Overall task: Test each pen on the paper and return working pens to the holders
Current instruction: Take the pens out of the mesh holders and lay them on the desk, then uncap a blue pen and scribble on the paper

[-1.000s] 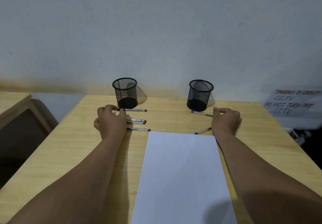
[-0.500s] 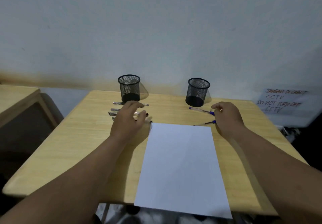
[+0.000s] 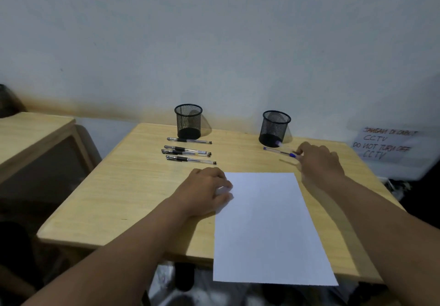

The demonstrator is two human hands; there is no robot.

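A sheet of paper (image 3: 269,229) lies on the worktop (image 3: 133,186), its near end hanging over the front edge. The left hand (image 3: 204,192) rests on the paper's far left corner, fingers curled, holding nothing. The right hand (image 3: 319,160) pinches the blue end of a pen (image 3: 279,151) near the right holder (image 3: 275,128). Four black pens (image 3: 188,153) lie in a row before the left holder (image 3: 188,121), toward the back edge
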